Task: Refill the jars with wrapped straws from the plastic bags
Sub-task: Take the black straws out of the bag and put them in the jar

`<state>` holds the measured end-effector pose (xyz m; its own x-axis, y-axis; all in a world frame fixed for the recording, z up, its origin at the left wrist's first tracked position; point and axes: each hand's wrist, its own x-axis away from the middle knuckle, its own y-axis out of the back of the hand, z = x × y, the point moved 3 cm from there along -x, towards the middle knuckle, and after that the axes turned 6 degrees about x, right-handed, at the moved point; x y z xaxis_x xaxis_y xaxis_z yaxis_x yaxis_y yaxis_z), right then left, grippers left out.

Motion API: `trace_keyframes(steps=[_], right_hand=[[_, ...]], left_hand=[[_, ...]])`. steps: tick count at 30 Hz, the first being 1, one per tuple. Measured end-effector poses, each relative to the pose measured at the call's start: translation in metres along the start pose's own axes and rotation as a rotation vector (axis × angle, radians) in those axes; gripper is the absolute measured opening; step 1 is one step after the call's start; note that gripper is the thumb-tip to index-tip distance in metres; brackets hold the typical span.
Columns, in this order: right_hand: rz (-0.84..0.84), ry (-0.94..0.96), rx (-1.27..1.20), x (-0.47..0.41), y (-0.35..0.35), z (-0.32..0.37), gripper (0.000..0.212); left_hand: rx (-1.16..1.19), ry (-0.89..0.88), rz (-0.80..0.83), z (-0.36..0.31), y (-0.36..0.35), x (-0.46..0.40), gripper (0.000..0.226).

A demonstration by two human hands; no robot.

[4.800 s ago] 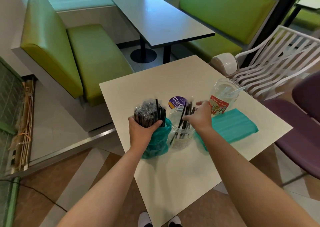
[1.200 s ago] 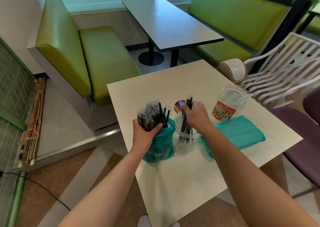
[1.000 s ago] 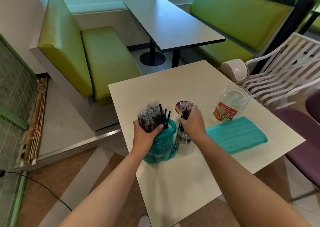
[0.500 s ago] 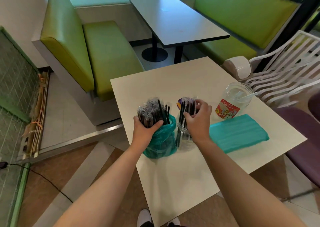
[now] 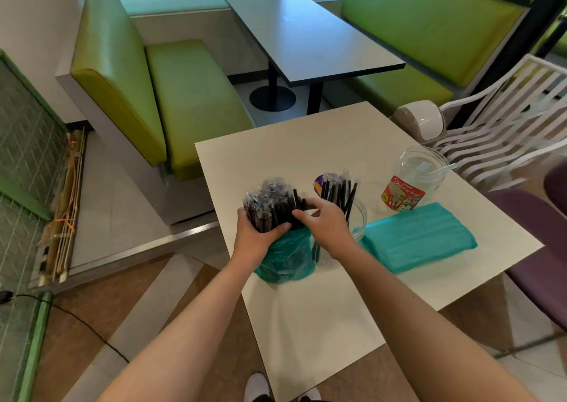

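The right hand has left the clear plastic jar beside the teal plastic bag, now pinching more black wrapped straws gripped by the left hand

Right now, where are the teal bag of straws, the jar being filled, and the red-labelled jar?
teal bag of straws [image 5: 287,259], head view, on its teal plastic wall below the hands.
jar being filled [image 5: 360,217], head view, on its clear rim.
red-labelled jar [image 5: 403,192], head view, on its red label.
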<state>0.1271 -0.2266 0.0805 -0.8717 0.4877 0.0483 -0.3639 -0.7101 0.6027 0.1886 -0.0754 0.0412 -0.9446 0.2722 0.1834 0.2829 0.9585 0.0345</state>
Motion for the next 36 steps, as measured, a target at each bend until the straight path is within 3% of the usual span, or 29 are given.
trace_keyframes(steps=[3,11,18,22,36], right_hand=[[-0.007,0.025,0.032,0.004,0.000,-0.001,0.019],[0.029,0.048,0.039,0.016,-0.006,-0.001,0.021],[0.050,0.089,0.018,0.018,-0.008,0.001,0.008],[0.080,0.018,-0.049,0.018,-0.008,-0.002,0.020],[0.074,0.021,-0.140,0.024,0.000,0.001,0.017]], left_hand=[[0.005,0.008,0.010,0.000,0.003,0.000,0.074],[0.008,0.018,0.017,0.001,0.005,0.000,0.074],[-0.002,0.017,-0.002,0.001,0.001,0.004,0.070],[-0.028,0.018,-0.011,0.000,0.002,0.005,0.070],[-0.068,0.008,-0.012,0.001,0.000,0.008,0.074]])
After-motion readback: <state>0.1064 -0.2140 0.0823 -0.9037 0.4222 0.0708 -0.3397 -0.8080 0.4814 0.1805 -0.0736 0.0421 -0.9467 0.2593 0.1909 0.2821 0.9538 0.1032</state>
